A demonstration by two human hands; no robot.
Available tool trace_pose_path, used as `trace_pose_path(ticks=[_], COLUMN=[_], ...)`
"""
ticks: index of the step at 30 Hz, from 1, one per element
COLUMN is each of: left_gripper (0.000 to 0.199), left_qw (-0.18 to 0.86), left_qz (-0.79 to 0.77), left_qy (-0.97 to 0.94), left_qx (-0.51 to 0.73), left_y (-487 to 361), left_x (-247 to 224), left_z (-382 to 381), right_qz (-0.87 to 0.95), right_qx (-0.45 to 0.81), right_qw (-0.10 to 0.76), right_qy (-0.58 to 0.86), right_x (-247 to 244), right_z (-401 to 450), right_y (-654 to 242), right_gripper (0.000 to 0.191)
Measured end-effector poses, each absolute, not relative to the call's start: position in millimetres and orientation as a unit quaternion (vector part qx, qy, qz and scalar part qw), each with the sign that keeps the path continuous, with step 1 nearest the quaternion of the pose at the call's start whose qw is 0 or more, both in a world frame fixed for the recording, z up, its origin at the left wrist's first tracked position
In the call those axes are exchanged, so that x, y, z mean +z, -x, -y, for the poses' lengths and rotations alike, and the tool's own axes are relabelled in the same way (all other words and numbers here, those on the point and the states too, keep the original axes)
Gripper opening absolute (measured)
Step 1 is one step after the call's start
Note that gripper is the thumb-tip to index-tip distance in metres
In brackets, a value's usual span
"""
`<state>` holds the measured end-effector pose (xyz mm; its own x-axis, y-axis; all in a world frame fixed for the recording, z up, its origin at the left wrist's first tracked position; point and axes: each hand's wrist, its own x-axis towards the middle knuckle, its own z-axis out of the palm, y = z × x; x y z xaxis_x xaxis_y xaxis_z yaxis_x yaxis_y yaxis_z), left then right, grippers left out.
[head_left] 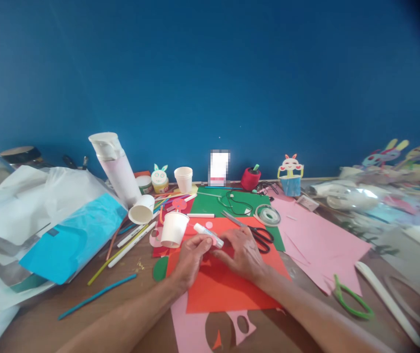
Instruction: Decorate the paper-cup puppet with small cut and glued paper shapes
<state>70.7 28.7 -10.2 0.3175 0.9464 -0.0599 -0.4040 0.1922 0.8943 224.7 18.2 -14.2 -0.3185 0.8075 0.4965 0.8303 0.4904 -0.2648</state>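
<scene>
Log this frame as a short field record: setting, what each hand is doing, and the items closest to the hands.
setting: cluttered craft table against a blue wall
left hand: fingers pinch a white glue stick at its lower part
right hand: lies flat on the orange paper
near hands: white paper cup upside down, left of the glue stick; black scissors beside the right hand
underneath: pink paper with cut-out holes

Matt orange paper sheet [228, 289] on a smooth brown wooden counter [48, 328]; the glue stick [209, 235] looks like glossy plastic.
</scene>
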Motion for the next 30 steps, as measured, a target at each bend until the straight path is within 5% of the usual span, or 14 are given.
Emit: trace_pose_path(ticks=[21, 30], left_gripper=[0.016, 0.014], left_qw=[0.69, 0.7], left_qz=[-0.348, -0.323], left_qy=[-0.417, -0.421], left_qx=[0.478, 0.478], left_y=[-71.4, -70.7], left_x=[-11.4, -11.6], left_z=[-28.6, -30.1], right_qz=[0.828, 0.821], right_qx=[0.004, -0.003], right_qw=[0.255, 0.293], right_qy=[0.5, 0.49], right_x=[-15.1, -15.7], right_z=[-18.1, -19.0], right_y=[-220.7, -222.9], right_gripper=[0.038, 0.025])
